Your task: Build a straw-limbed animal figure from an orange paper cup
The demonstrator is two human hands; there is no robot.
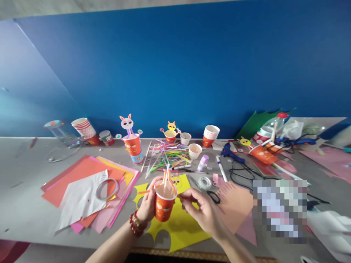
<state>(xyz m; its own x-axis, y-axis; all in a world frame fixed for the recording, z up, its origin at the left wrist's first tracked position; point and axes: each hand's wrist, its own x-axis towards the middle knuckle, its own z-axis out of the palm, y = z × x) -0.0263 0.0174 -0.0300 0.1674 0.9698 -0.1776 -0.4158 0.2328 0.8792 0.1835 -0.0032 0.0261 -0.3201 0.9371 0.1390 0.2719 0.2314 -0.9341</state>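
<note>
An orange-red paper cup with a white rim is gripped in my left hand, whose fingers wrap its left side. White and orange straws stand up out of the cup's mouth. One orange straw pokes out through the left side. At the cup's right side, my right hand has thumb and forefinger pinched together on a short orange straw end, mostly hidden by the fingertips. Under both hands lies a cut yellow sheet, with a drawn yellow animal face just behind the cup.
Colourful straws lie piled behind the cup. Finished cup figures stand near the blue wall. Coloured paper and a tape roll lie left. Black-handled scissors, a glue stick and a blue glue gun with its cord lie right.
</note>
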